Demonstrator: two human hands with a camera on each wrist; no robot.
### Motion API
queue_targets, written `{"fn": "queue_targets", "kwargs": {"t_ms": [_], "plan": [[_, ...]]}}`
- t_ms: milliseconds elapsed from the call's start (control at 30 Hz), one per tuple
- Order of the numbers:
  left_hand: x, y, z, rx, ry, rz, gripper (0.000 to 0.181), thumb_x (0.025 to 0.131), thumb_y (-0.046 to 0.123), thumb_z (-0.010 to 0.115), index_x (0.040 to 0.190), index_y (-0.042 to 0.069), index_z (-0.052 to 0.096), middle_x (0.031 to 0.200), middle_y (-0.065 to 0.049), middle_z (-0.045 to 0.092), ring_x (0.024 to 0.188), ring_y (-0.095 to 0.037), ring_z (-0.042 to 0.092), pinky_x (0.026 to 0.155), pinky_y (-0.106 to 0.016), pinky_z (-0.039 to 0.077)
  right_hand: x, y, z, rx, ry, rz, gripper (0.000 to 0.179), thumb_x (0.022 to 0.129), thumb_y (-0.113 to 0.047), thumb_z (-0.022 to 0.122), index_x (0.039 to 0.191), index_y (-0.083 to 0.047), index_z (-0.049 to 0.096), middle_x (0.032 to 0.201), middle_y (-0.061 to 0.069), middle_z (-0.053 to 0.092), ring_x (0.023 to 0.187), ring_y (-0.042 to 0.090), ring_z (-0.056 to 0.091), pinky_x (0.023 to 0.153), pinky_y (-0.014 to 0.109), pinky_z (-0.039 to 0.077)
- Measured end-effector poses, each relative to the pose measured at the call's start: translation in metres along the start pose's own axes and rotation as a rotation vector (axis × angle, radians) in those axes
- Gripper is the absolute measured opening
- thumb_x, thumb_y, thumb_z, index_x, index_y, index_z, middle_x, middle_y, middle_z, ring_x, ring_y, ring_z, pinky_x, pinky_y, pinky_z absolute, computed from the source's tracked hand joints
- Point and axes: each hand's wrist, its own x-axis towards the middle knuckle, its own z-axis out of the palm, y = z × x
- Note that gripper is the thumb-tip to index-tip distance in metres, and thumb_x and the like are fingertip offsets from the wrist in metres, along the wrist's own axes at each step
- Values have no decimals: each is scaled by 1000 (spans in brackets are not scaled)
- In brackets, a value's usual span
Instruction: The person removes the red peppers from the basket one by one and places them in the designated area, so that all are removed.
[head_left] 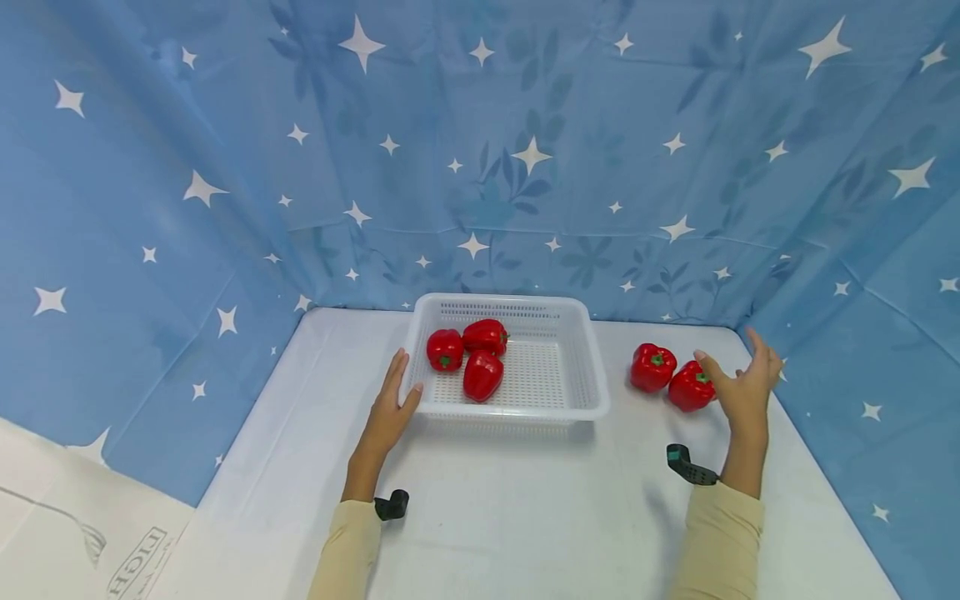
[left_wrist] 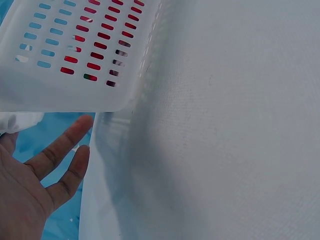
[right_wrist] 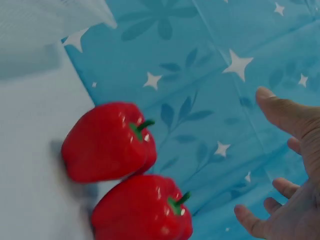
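Note:
Three red bell peppers (head_left: 483, 375) lie in the left half of a white plastic basket (head_left: 510, 412) with slotted walls. My left hand (head_left: 386, 412) is at the basket's left side, its fingers straight along the wall; in the left wrist view the fingertips are close to the basket's lower corner. Right of the basket, two more red peppers stand side by side on the table: one bell pepper (right_wrist: 107, 145) and a second bell pepper (right_wrist: 145, 210), both with green stems. Beside the second one my right hand (head_left: 746, 392) spreads its thumb and fingers apart, holding nothing.
The table (head_left: 510, 517) has a white cover. Blue curtains (head_left: 480, 167) with white stars hang behind it and along both sides. Each wrist carries a small black camera (head_left: 392, 505).

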Motion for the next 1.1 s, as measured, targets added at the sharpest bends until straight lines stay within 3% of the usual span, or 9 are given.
{"fn": "queue_targets", "kwargs": {"t_ms": [200,433,700,800,967,1100], "plan": [[1,-1,0,3,1,7,66,101,42,47,157,27,17,164,14,9,153,-20,12,119,-51,22,4,-27,9,163,-28,-60,80,90,-32,69,154,-38,21,162,-2,9,153,21,9,117,49,29],[2,-2,0,1,1,19,66,101,41,46,158,26,16,165,13,9,153,-22,11,119,-51,23,10,-55,26,251,-119,-142,76,89,-32,71,152,-34,28,160,-2,24,149,20,25,113,50,37],[1,-2,0,-6,3,17,66,101,41,47,158,26,16,164,14,8,153,-22,12,119,-51,24,12,-85,52,286,-300,-209,74,90,-34,69,153,-28,30,159,6,26,146,28,31,112,54,37],[1,-2,0,-7,5,21,66,101,41,46,158,25,16,165,12,9,153,-22,11,119,-51,23,13,-92,64,288,-406,-221,74,92,-33,67,153,-22,28,158,13,26,145,34,32,111,49,40],[3,-3,1,-3,8,30,65,101,40,46,158,25,16,165,10,8,153,-22,11,120,-51,23,10,-102,87,315,-563,-144,76,93,-29,67,155,-16,24,156,18,26,142,37,35,104,39,46],[2,-3,1,-14,7,25,65,101,39,46,158,24,17,165,11,9,153,-22,11,119,-52,23,8,-103,109,328,-674,-44,78,94,-25,66,155,-13,20,157,21,24,138,40,38,106,48,44]]}}
